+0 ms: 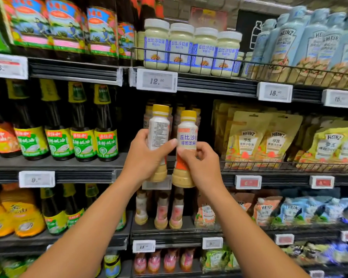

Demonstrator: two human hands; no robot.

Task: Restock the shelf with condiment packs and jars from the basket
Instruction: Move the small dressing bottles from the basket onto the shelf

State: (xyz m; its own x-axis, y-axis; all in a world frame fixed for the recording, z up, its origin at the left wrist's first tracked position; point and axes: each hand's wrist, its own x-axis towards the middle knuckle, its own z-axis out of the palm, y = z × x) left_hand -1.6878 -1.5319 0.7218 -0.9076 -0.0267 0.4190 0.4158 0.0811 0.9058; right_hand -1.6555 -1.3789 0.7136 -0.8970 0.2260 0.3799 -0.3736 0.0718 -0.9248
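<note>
- Bottles of dressing, two, upright and side by side, straight below the price tag (156, 80); held up in front of the dark gap on the shelf (84, 163) under that tag.
- Left bottle (158, 129): gripped round the middle by the left hand (147, 157), thumb curled across the front, fingers wrapped round the far side.
- Right bottle (187, 135): pinched at the label by the right hand (202, 167), thumb and bent fingertips on the front; below the tag and a little to its right.
- Stood very close at the shoulders; could not tell whether touching.
- Looked like stiff, light plastic, filled to the neck, so with some weight low down; judged safe under a firm squeeze and unlikely to break.
- Smooth wrapped labels, probably slick under dry fingers.
- Narrow waist above the flared base judged the surest place to take hold; middle of the label a fair second.
- Yellow caps (160, 110) left free of both hands; too small for a steady hold.
- Basket nowhere in view.
</note>
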